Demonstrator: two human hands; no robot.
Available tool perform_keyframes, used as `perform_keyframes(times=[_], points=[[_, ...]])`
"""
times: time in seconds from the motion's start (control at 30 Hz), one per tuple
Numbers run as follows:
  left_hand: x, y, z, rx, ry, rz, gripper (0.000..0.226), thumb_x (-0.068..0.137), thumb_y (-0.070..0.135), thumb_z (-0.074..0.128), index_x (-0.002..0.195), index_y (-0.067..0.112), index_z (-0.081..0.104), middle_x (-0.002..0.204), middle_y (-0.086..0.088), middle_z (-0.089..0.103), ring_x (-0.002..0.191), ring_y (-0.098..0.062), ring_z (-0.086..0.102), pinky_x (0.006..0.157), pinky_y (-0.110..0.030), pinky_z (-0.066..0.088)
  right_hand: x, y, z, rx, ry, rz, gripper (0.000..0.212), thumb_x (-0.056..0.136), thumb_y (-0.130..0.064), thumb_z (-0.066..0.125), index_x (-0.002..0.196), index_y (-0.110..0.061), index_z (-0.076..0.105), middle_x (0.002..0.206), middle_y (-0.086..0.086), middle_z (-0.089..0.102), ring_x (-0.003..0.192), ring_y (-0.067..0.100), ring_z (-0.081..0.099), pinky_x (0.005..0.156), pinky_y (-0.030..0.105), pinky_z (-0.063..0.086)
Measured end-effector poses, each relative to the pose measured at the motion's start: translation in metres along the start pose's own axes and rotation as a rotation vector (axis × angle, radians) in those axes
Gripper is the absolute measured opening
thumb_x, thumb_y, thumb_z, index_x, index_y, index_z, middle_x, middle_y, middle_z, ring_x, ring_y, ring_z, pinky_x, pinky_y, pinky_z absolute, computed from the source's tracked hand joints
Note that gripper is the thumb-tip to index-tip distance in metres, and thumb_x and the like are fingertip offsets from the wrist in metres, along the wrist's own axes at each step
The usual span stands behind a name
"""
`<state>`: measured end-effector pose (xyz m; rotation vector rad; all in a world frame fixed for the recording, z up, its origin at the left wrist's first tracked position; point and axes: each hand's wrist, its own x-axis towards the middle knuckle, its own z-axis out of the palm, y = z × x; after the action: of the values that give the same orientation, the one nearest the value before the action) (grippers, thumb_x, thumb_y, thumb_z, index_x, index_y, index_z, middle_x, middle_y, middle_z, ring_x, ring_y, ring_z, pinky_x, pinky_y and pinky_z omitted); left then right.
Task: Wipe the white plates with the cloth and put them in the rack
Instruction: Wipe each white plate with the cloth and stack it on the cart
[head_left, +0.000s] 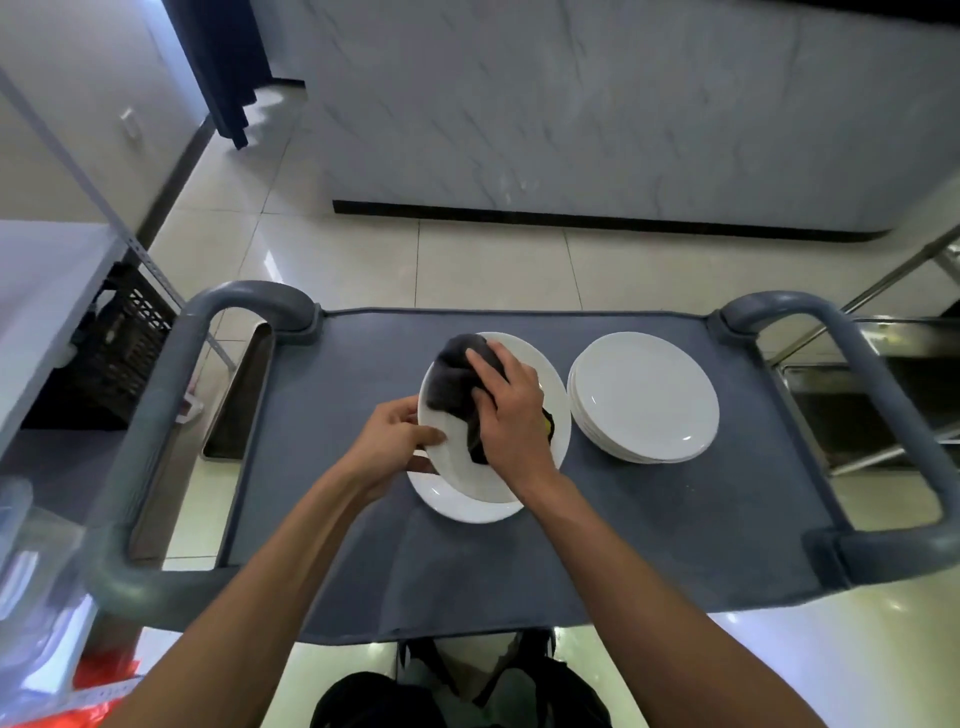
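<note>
A white plate (540, 364) is held tilted above the grey cart top. My left hand (397, 434) grips its left rim, thumb on the inner face. My right hand (511, 410) presses a dark grey cloth (457, 379) against the plate's face, fingers spread over the cloth. Another white plate (457, 506) lies flat on the cart right beneath the held one. To the right sits a stack of white plates (644, 397). No rack is recognisable in view.
The cart (623, 545) is covered by a grey mat and has thick grey handles on the left (156, 415) and right (893, 415). A metal shelf with a dark crate (122, 353) stands at left. Steel frames stand at right. A marble-faced counter (597, 130) is beyond.
</note>
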<state>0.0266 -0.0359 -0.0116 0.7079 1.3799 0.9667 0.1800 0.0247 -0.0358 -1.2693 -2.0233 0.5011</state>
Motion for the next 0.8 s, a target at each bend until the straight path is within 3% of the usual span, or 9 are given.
perform_keyframes(times=[0.3, 0.43, 0.8], points=[[-0.001, 0.045, 0.027, -0.026, -0.015, 0.113, 0.029, 0.087, -0.013, 0.060, 0.111, 0.001, 0.069, 0.102, -0.017, 0.075, 0.091, -0.035, 0.073, 0.069, -0.045, 0.062, 0.043, -0.025, -0.046, -0.124, 0.099, -0.168, 0.042, 0.100, -0.012, 0.051, 0.141, -0.020, 0.059, 0.149, 0.010, 0.050, 0.126, 0.033, 0.049, 0.101, 0.050, 0.043], [0.000, 0.049, 0.036, -0.049, -0.011, 0.158, 0.031, 0.086, -0.013, 0.058, 0.110, 0.003, 0.072, 0.102, -0.019, 0.074, 0.090, -0.036, 0.071, 0.072, -0.050, 0.062, 0.066, -0.005, -0.071, -0.155, 0.158, -0.122, 0.041, 0.101, -0.015, 0.047, 0.140, -0.018, 0.060, 0.148, 0.011, 0.051, 0.124, 0.035, 0.050, 0.101, 0.053, 0.044], [0.014, 0.072, 0.095, -0.231, 0.155, 0.216, 0.030, 0.086, -0.014, 0.057, 0.105, 0.005, 0.070, 0.090, -0.009, 0.075, 0.077, -0.029, 0.069, 0.064, -0.041, 0.060, 0.082, 0.051, -0.137, -0.183, 0.265, -0.004, 0.041, 0.098, -0.015, 0.051, 0.137, -0.019, 0.062, 0.145, 0.012, 0.053, 0.122, 0.037, 0.051, 0.099, 0.054, 0.046]])
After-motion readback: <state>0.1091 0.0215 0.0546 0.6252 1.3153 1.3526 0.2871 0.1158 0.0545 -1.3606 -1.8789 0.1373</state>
